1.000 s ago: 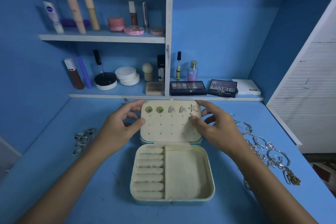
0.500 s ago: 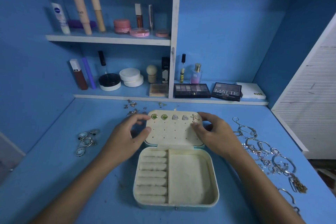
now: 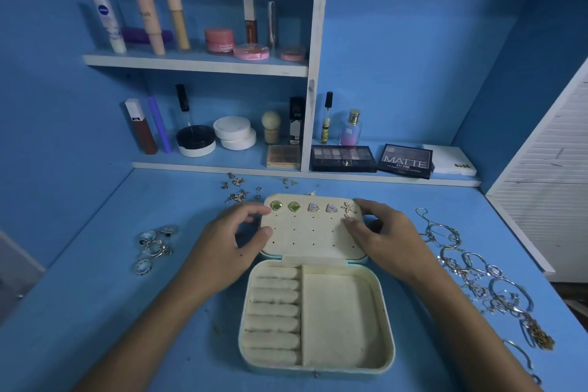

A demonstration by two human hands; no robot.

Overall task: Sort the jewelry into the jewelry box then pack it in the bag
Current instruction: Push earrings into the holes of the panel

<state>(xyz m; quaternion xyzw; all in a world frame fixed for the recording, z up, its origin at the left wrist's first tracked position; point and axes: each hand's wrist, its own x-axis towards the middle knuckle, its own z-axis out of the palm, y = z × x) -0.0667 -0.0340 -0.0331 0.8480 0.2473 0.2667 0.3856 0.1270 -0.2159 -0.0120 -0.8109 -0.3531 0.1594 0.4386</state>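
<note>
5 studs (image 3: pixel 313 207) sit in the top row of the box (image 3: pixel 318 312) lid, open on the desk (image 3: pixel 95 312). Our left hand (image 3: pixel 222 251) grips the lid's left edge, fingers curled. Our right hand (image 3: pixel 381 239) pinches its right edge, thumb by the star stud (image 3: pixel 348 208). Rings (image 3: pixel 154 247) lie left, chains (image 3: pixel 477 277) right, loose earrings (image 3: pixel 237 189) behind.

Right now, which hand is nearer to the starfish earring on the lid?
Right. The right hand touches the lid just below the starfish earring; the left hand holds the lid's opposite edge.
</note>
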